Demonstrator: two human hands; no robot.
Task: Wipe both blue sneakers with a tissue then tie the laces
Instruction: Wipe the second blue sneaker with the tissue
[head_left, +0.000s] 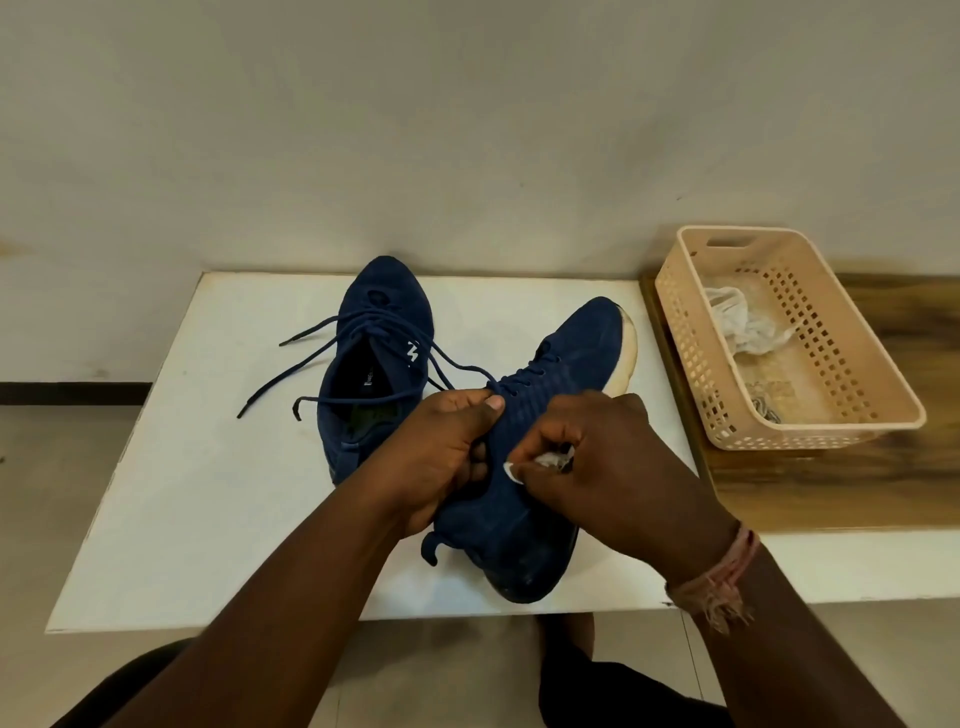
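Two dark blue sneakers are on the white board (208, 493). The far sneaker (374, 364) stands upright at the back, its laces (311, 358) loose and spread to the left. The near sneaker (524, 467) lies tilted on its side, toe pointing back right, white sole edge showing. My left hand (441, 457) grips this sneaker around its collar, thumb on top. My right hand (597, 462) pinches a small crumpled white tissue (553, 460) against the sneaker's side; most of the tissue is hidden by my fingers.
A peach perforated plastic basket (857, 415) stands to the right on a wooden surface (831, 483), with crumpled white tissues (743, 327) inside. A pale wall rises right behind the board. My knees show below the board's front edge.
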